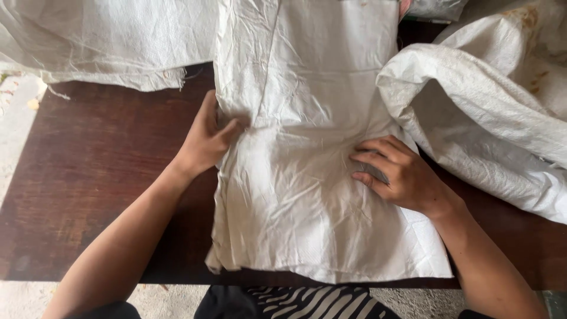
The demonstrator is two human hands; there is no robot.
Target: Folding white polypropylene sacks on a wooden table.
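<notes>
A creased white woven sack [301, 195] lies flat on a dark brown wooden table [100, 177], its near edge hanging slightly over the table's front. My left hand [208, 139] grips the sack's left edge, thumb on top of the fabric. My right hand [393, 171] lies on the sack's right side with fingers curled, pressing the cloth down; a dark patch shows under the fingers.
A bulky folded white sack [490, 118] with rust-coloured stains lies at the right. Another white sack [100, 41] is spread across the table's far left. Pale ground shows to the left and below the table. Striped dark clothing [307, 301] is at the bottom.
</notes>
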